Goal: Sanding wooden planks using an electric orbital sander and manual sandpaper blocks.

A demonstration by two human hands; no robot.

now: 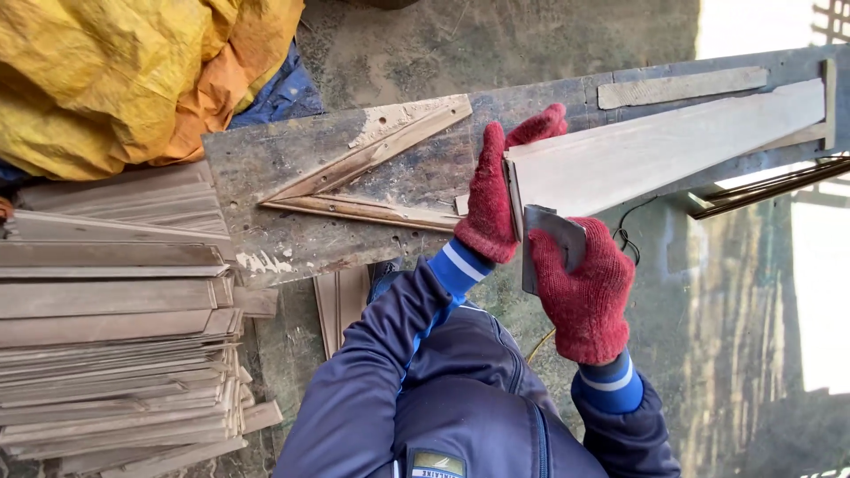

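A pale wooden board (664, 146) lies along the worn grey bench (292, 177), its near end pinched in the grip of the left hand (496, 199), red-gloved, fingers curled over the edge. The right hand (584, 296), gloved the same, has its grip closed on a flat metal scraper blade (553, 243) set against that board end. Two thin strips form a wedge (372, 177) fixed on the bench. Beyond, a stack of planks (115, 336) sits beside a yellow tarpaulin (124, 71) on a dusty concrete floor (496, 40).
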